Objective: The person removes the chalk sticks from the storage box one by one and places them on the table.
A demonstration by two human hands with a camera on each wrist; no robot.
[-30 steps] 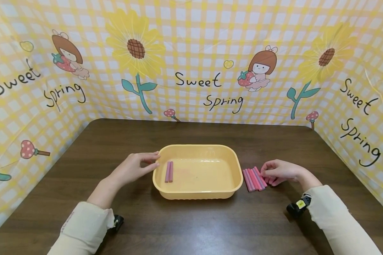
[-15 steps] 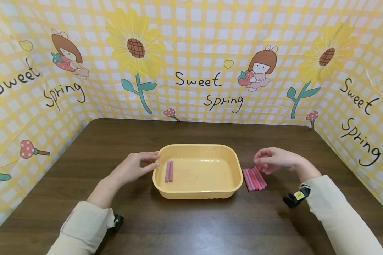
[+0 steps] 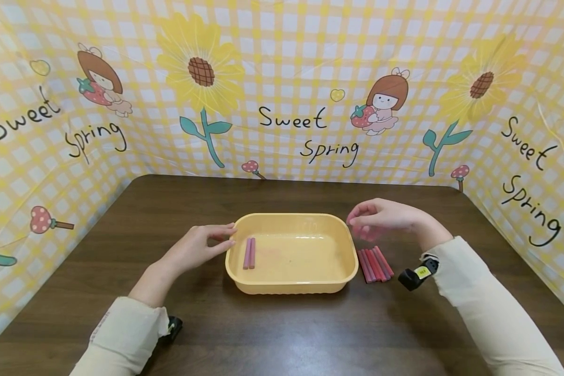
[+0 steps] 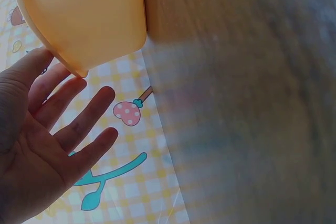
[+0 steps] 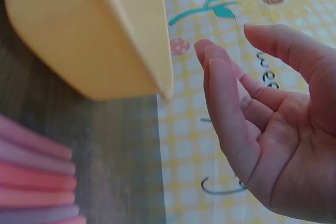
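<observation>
Two purple chalk-like sticks (image 3: pixel 249 254) lie side by side at the left in a yellow plastic basin (image 3: pixel 291 288). My left hand (image 3: pixel 195 245) touches the basin's left rim with thumb and fingertips. In the left wrist view its fingers (image 4: pixel 86 116) are spread and fairly straight. My right hand (image 3: pixel 385 216) hovers by the basin's upper right corner. The right wrist view shows thumb and fingers (image 5: pixel 226 98) apart with nothing between them. Below that hand, a row of several pink and purple sticks (image 3: pixel 375 264) lies on the table, right of the basin.
The dark brown wooden table (image 3: pixel 282 334) runs under everything. A yellow checked cloth (image 3: pixel 286 68) with printed flowers and figures hangs behind and at both sides. Black wrist cameras (image 3: pixel 418 273) sit at both cuffs.
My right hand has left the row of sticks, rising and moving left toward the basin's upper right corner. The left hand, basin and sticks have stayed in place.
</observation>
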